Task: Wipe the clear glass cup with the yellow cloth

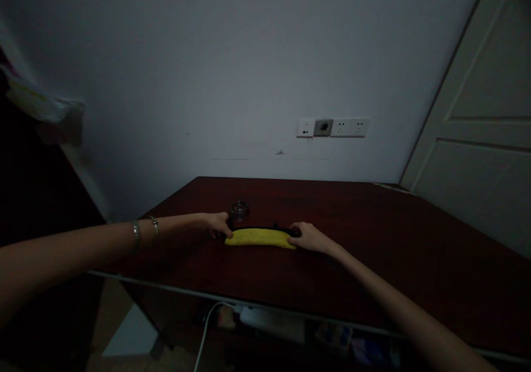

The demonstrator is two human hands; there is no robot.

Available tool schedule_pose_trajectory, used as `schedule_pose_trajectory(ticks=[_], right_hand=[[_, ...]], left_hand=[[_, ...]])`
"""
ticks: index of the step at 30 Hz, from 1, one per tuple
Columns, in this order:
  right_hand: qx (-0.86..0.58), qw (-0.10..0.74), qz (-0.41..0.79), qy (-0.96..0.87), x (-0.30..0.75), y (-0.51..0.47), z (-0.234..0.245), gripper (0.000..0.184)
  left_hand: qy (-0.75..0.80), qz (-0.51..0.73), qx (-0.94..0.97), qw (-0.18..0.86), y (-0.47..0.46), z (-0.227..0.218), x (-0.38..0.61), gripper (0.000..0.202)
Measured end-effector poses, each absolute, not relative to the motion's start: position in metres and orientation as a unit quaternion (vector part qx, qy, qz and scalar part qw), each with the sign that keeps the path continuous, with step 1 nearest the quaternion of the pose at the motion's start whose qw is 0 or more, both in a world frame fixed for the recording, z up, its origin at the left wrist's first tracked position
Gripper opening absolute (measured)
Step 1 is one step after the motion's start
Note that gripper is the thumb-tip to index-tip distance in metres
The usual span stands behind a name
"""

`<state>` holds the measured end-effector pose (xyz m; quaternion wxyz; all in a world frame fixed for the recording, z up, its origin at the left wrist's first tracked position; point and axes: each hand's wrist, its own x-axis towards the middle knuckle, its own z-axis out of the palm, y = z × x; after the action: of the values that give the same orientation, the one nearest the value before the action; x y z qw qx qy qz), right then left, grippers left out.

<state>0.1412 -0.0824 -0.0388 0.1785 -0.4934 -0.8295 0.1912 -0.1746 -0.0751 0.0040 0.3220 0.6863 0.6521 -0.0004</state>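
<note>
A long yellow strip that looks like folded cloth (259, 237) lies crosswise on the dark red-brown table, near its front edge. Along its far side runs a thin black bar (265, 228) with a small dark piece sticking up near the middle; its kind is too dark to make out. My left hand (218, 225) grips the left end, thumb on the yellow cloth and fingers curled behind. At the right end, my right hand (306, 236) is closed on the cloth and the bar, its fingertips partly hidden. A round clear glass ashtray (239, 210) stands just behind my left hand.
The table (352, 261) meets a pale wall carrying a row of sockets (332, 127). On the right stands a white panelled door (477, 140). Below the table edge, a shelf holds a white cable (204, 333) and a white box-like thing (271, 323).
</note>
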Motion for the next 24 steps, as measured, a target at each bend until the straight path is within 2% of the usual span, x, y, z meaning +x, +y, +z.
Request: schedule_pose_trajectory(ticks=[3,8,12,15,19,24], right_hand=[[-0.461,0.176,0.246,-0.834,0.139,-0.076,-0.034,0.031],[-0.439,0.206,0.281,-0.828,0.119,-0.059,-0.019,0.020],[-0.452,0.235,0.251,-0.823,0.096,-0.037,-0.016,0.020],[-0.471,0.254,0.213,-0.818,0.080,-0.022,-0.019,0.023],[-0.501,0.258,0.170,-0.809,0.067,-0.010,-0.022,0.027],[-0.529,0.252,0.106,-0.804,0.056,-0.006,-0.025,0.024]], left_hand=[[0.633,-0.039,0.695,0.338,-0.073,0.006,-0.186,0.029],[0.621,-0.052,0.747,0.234,-0.066,0.012,-0.204,0.028],[0.651,-0.059,0.749,0.105,-0.059,0.018,-0.213,0.029],[0.671,-0.065,0.737,0.045,-0.057,0.021,-0.213,0.034],[0.689,-0.067,0.722,0.017,-0.058,0.023,-0.210,0.036],[0.694,-0.063,0.717,0.001,-0.054,0.020,-0.208,0.038]])
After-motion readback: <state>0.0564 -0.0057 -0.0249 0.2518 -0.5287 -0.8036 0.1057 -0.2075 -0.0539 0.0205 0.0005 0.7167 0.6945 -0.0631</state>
